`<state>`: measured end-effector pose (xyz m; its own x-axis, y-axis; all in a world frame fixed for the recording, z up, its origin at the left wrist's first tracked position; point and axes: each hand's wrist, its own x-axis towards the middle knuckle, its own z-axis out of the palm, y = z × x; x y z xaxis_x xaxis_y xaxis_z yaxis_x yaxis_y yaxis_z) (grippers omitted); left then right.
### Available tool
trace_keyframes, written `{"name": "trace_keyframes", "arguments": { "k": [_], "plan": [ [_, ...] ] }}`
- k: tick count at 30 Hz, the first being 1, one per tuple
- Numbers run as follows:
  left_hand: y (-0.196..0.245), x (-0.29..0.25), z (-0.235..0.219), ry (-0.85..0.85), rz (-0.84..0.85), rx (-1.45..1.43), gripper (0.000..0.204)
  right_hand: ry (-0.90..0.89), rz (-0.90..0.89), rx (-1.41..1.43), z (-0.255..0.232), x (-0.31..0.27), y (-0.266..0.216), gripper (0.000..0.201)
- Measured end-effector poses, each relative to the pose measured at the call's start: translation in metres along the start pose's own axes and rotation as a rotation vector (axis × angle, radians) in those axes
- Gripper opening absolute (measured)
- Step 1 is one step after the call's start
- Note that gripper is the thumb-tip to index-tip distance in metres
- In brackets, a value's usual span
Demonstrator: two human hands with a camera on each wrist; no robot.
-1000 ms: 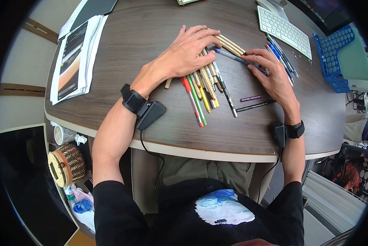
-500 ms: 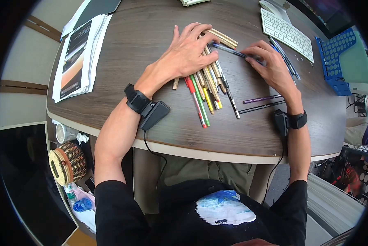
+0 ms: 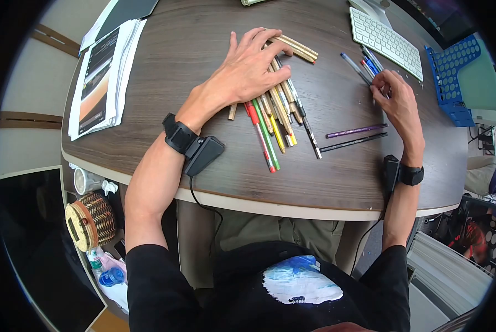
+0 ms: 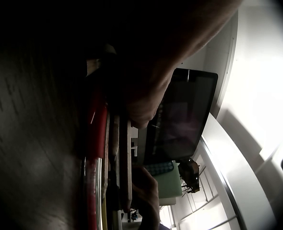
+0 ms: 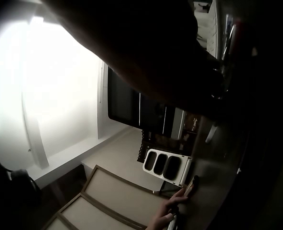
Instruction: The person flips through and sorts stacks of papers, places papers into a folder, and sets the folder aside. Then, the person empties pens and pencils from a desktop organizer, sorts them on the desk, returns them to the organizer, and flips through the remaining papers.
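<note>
My left hand (image 3: pixel 250 72) rests over a pile of pencils and pens, its fingers spread across natural-wood pencils (image 3: pixel 281 108). From under the palm stick out a red pen (image 3: pixel 261 138), a green pen (image 3: pixel 270 141) and a yellow pencil (image 3: pixel 278 135). The red pen's barrel (image 4: pixel 96 139) shows close up in the left wrist view. On the right, my right hand (image 3: pixel 398 102) pinches a clear pen with a blue end (image 3: pixel 354 67); the pen's lower end is hidden by the fingers. Blue and red pens (image 3: pixel 369 66) lie right beside that hand.
A purple pencil (image 3: pixel 356 131) and a black pencil (image 3: pixel 353 143) lie near the desk's front. Beyond the right hand are a white keyboard (image 3: pixel 386 41) and a blue perforated holder (image 3: pixel 452 83). Papers (image 3: pixel 101 83) lie at the left. A white slotted organizer (image 5: pixel 187 170) shows in the right wrist view.
My right hand has carried the clear pen away from the pile, rightward to the blue and red pens. My left hand has stayed on the pile with only a small shift.
</note>
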<state>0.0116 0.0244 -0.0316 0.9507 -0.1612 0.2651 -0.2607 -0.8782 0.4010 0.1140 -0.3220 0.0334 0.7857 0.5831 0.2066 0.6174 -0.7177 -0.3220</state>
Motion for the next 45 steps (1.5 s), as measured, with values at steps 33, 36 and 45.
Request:
{"name": "trace_keyframes", "arguments": {
  "k": [33, 36, 45],
  "plan": [
    [-0.001, 0.0, 0.003, 0.024, 0.029, 0.031, 0.049, -0.171, -0.282, 0.401, 0.043, -0.013, -0.087, 0.023],
    [-0.002, 0.001, 0.002, 0.019, 0.032, 0.027, 0.047, -0.152, -0.249, 0.379, 0.043, -0.011, -0.083, 0.022],
    [-0.001, 0.001, 0.004, 0.024, 0.021, 0.018, 0.044, -0.087, -0.139, 0.219, 0.032, -0.005, -0.055, 0.021]
  ]
}}
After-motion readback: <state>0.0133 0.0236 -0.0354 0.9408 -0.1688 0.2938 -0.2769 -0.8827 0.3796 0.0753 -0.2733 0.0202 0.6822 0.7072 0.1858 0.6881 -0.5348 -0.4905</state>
